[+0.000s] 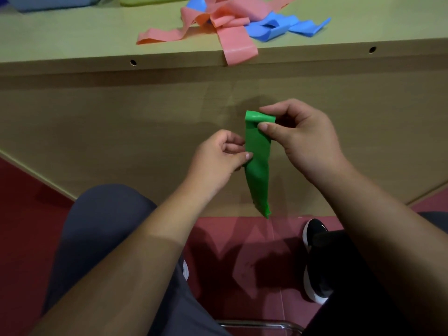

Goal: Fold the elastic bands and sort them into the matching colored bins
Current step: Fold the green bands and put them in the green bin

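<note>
Two hands, right hand (300, 139) pinching green band (258, 163) top, left hand (218, 158) mid-edge

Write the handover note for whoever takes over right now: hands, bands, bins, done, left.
Right hand pinches the folded top of the green band; left hand pinches its edge lower down. The band hangs in front of the table, fold unfinished.
Pink bands and blue bands lie tangled, unfolded, on the table.
A blue bin and a yellow-green bin show at the far edge, contents hidden.
Left: finish green, bin it, then the rest.
</note>
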The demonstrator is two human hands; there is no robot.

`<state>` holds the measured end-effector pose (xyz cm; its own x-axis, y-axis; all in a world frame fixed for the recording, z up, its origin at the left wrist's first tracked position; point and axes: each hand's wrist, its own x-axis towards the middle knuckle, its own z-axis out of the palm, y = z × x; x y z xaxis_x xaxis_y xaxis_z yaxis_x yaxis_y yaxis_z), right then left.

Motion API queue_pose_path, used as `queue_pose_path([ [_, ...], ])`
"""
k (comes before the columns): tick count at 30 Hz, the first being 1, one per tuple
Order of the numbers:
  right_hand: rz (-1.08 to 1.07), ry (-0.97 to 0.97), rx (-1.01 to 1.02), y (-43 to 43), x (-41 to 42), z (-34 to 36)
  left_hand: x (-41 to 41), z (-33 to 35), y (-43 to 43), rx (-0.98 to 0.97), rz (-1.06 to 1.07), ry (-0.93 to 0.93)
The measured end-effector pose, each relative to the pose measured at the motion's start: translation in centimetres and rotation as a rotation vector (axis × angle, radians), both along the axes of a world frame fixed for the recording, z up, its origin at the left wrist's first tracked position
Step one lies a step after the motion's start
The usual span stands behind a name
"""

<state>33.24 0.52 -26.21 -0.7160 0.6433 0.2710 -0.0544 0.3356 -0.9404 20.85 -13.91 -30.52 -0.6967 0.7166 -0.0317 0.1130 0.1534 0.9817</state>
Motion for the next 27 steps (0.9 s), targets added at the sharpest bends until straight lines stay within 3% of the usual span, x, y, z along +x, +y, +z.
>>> queue_pose_path([
  [15, -0.01, -0.017, 0.06, -0.4, 0.1, 0.2, -0.9, 0.4, -0.3, -0.102, 0.055, 0.323],
  [27, 0.009, 0.066, -0.081, -0.1, 0.1, 0.1, -1.1, 0.4, -0.4, -0.053, 0.006, 0.344],
])
